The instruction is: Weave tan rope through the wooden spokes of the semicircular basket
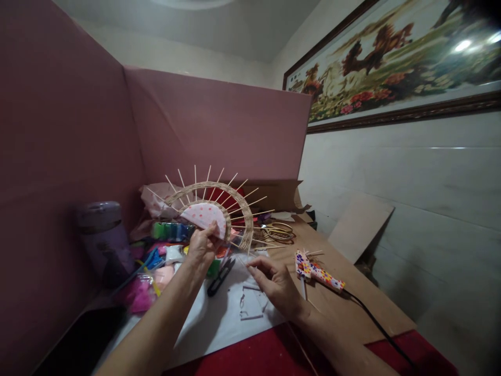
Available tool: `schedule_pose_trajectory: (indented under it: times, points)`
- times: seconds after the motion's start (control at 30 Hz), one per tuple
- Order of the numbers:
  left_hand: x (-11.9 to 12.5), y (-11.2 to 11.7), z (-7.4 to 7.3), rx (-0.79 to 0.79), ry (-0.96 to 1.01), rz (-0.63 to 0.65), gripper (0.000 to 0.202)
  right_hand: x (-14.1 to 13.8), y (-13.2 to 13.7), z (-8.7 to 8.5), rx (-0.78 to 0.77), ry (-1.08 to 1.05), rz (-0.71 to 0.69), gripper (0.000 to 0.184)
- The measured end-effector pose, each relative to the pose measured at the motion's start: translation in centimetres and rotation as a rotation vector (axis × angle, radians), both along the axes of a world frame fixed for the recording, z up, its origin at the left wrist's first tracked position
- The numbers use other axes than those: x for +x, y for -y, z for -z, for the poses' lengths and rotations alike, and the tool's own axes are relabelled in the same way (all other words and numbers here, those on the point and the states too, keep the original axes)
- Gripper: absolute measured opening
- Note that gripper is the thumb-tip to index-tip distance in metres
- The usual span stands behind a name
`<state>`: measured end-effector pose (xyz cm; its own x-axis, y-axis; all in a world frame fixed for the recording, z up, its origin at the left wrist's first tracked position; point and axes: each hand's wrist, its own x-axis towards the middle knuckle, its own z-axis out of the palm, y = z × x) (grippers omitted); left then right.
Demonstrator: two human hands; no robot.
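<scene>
My left hand [201,246] grips the lower edge of a half-round woven piece [246,211], thumb on its pale cloth centre [203,215] with pink dots. Thin wooden sticks fan out from the centre, with a band of twisted cord woven across them. Just below the right end of that band, my right hand [274,284] is closed in a pinch on a thin cord, which is hard to see at the fingertips. A loose strand [303,347] trails below the right wrist. Black thread snips [221,277] lie on the white sheet between my hands.
A flower-patterned glue gun [319,271] with a black cable lies at right. Behind it sits a coil of cord [279,232]. Bags of coloured clay [141,292] crowd the left, beside a purple flask [105,243]. Pink panels [219,125] stand left and behind.
</scene>
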<state>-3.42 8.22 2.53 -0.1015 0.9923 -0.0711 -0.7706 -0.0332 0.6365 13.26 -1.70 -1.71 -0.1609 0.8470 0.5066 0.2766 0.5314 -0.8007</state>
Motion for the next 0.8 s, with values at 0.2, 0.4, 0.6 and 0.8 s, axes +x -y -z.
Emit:
schedule_pose_trajectory:
  times: [0.2,0.4,0.6,0.8]
  points:
    - [-0.2,0.6,-1.4,0.033,0.027,-0.005,0.012,0.2,0.0,-0.3,-0.015,-0.079,0.035,0.019]
    - [-0.5,0.9,-2.3,0.008,0.066,-0.007,0.013,0.4,0.3,-0.6,0.012,-0.116,0.075,0.020]
    - [-1.4,0.2,-2.3,0.017,0.081,-0.009,0.012,1.2,0.2,-0.5,0.099,-0.189,0.165,0.019]
    - [-1.8,0.8,-3.3,-0.039,0.123,-0.033,0.012,1.8,0.1,-0.9,0.133,-0.231,0.171,0.017]
